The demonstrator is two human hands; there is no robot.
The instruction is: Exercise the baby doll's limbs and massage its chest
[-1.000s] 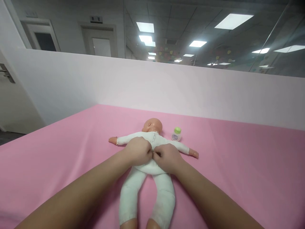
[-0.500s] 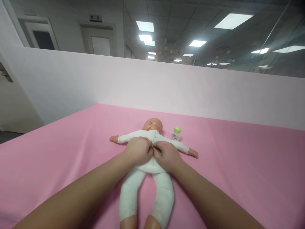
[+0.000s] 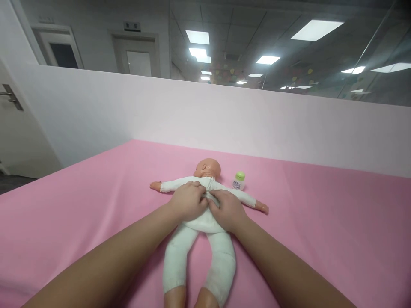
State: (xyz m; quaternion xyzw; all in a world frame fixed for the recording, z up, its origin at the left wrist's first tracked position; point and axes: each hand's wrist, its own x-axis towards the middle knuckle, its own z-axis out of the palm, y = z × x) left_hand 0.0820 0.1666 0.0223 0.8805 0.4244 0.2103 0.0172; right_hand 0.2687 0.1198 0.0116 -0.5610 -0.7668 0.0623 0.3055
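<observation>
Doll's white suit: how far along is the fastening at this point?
The doll lies flat on the pink sheet, arms and legs already in the white suit. The left hand and right hand pinch the fabric at the chest. A short stretch below the neck is left. The small bottle stands untouched.

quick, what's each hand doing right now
Left hand: closed, pinching the white suit on the baby doll.
Right hand: closed, pinching the same suit beside it.

Both forearms bare, reaching forward, converging at centre. Left hand (image 3: 189, 200) and right hand (image 3: 226, 208) palm-down, fingers curled, pinching, fingertips touching each other between the two hands.
</observation>
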